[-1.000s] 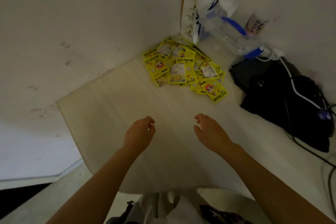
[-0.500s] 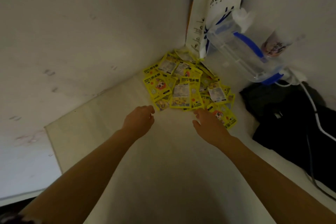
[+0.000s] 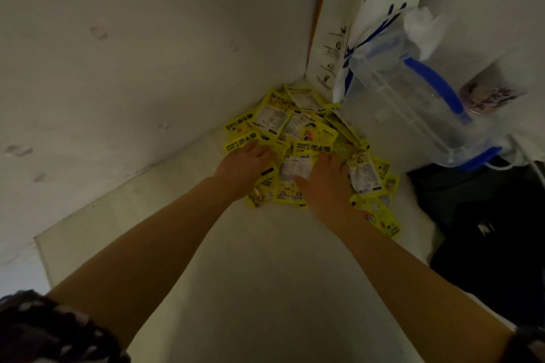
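Pressing down on the packets (image 3: pixel 312 147), our left hand (image 3: pixel 246 163) covers their left edge and our right hand (image 3: pixel 324 183) their near middle. On both, our fingers (image 3: pixel 259 152) lie fairly straight and flat across the packets, gripping none. The packets are heaped in the table's (image 3: pixel 250 274) far corner, against the wall (image 3: pixel 147 68), with the jug (image 3: pixel 413 109) just right of them.
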Demonstrator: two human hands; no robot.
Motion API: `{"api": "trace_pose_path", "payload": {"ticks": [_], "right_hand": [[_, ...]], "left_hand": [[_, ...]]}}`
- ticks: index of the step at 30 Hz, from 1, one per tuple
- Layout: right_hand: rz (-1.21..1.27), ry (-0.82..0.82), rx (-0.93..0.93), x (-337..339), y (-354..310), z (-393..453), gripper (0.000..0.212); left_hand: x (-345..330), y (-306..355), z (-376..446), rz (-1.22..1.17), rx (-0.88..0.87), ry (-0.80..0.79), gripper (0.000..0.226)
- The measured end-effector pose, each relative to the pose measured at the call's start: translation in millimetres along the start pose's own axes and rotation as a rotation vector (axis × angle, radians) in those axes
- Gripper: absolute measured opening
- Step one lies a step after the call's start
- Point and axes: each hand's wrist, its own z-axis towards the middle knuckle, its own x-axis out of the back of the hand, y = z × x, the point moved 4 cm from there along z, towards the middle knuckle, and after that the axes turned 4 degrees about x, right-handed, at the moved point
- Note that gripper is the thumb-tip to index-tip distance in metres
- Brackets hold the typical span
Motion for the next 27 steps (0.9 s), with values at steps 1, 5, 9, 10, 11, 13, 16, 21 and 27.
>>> {"api": "trace_pose_path", "payload": {"ticks": [1, 5, 9, 10, 11, 13, 16, 21, 27], "right_hand": [[-0.01, 0.001, -0.021, -2.1, -1.0, 3.0, 0.083], [-0.076, 0.013, -0.034, -11.2, -3.3, 5.8, 0.094], [-0.002, 0.015, -0.041, -12.2, 1.1, 8.9, 0.088], [0.009, 0.011, -0.041, -11.5, 2.5, 9.5, 0.086], [0.013, 0.006, -0.041, -11.0, 3.8, 10.0, 0.084], [0.032, 0.0, -0.039, -11.5, 6.9, 10.6, 0.081], [0.078, 0.027, -0.039, -11.1, 11.0, 11.5, 0.079], [0.093, 0.061, -0.037, -10.4, 7.8, 12.8, 0.074], [-0.065, 0.132, -0.022, -7.6, -1.0, 9.0, 0.064]], "left_hand": [[-0.2, -1.5, 3.4, 0.033, -0.018, -0.011, 0.072], [-3.4, -8.7, 8.9, 0.061, -0.052, 0.011, 0.068], [-5.4, -15.5, 2.7, 0.056, -0.11, 0.198, 0.066], [-7.6, -17.7, 1.2, 0.054, -0.095, 0.233, 0.066], [-8.8, -19.9, -0.6, 0.044, -0.064, 0.265, 0.065], [-9.2, -21.4, -5.8, 0.016, 0.012, 0.262, 0.06], [-14.5, -26.1, -14.3, -0.059, 0.146, 0.216, 0.048], [-25.7, -41.3, -31.4, -0.203, 0.267, 0.166, 0.037], [-19.2, -60.5, -41.4, -0.464, 0.398, 0.175, 0.02]]}}
